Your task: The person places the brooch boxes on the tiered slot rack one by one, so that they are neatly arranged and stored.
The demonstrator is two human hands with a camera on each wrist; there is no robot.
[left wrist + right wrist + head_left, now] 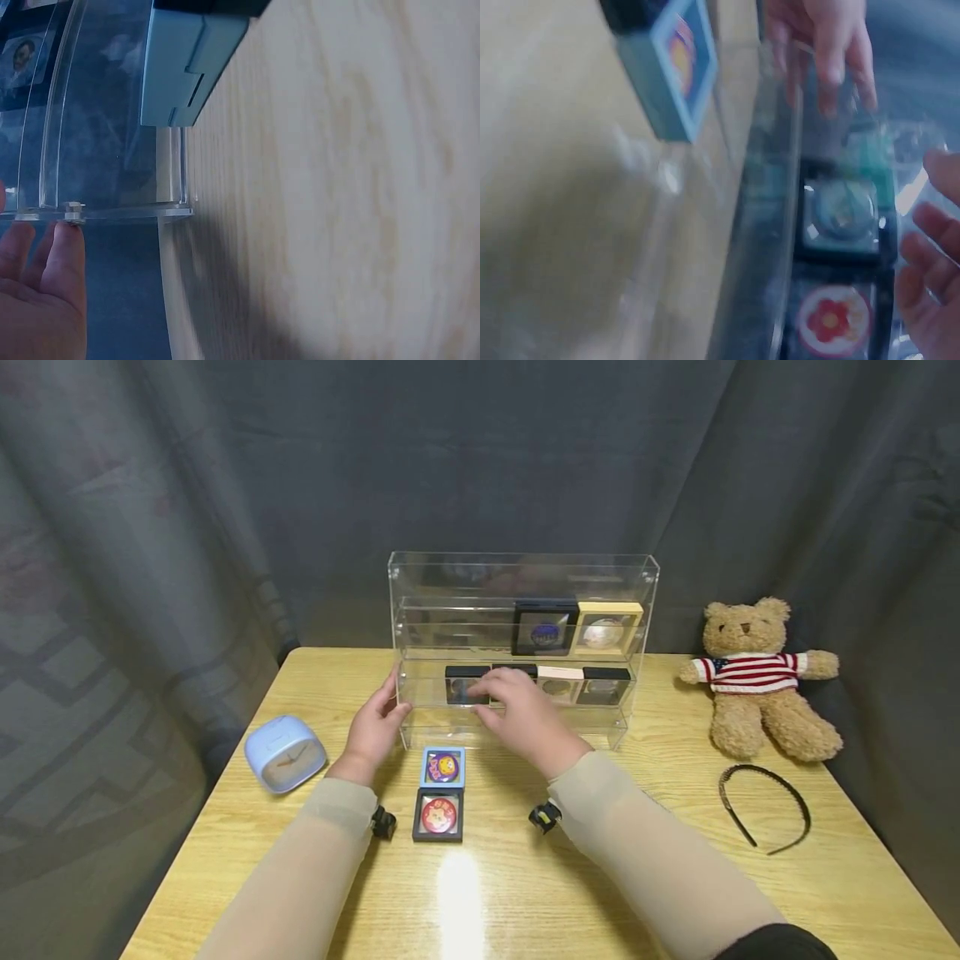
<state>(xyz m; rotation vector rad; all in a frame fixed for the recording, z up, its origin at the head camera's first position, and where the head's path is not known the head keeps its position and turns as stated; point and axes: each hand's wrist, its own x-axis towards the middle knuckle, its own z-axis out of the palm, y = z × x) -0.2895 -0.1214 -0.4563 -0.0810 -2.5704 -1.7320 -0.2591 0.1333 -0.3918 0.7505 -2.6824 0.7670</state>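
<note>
Head view shows the clear rack (pixel 450 558) near the back edge of the tabletop (pixel 510 902). The left hand (pixel 372 727) pinches its left side, thumb before and fingers behind; the right hand (pixel 521 714), fingers loosely bent and seemingly holding nothing, is beside the leftmost black frame (pixel 459 687) in the lower row. I judge that bent fingers could catch this frame and tip it, or a pull from the left grip could shift the rack. The blue frame (pixel 442 768) and the red-badge frame (pixel 438 815) lie nearer the front edge — a low wrist could push them. The second frame (pixel 528 670) is mostly covered, so I cannot tell about contact. Right wrist view is blurred; left wrist view cuts off the thumb.
</note>
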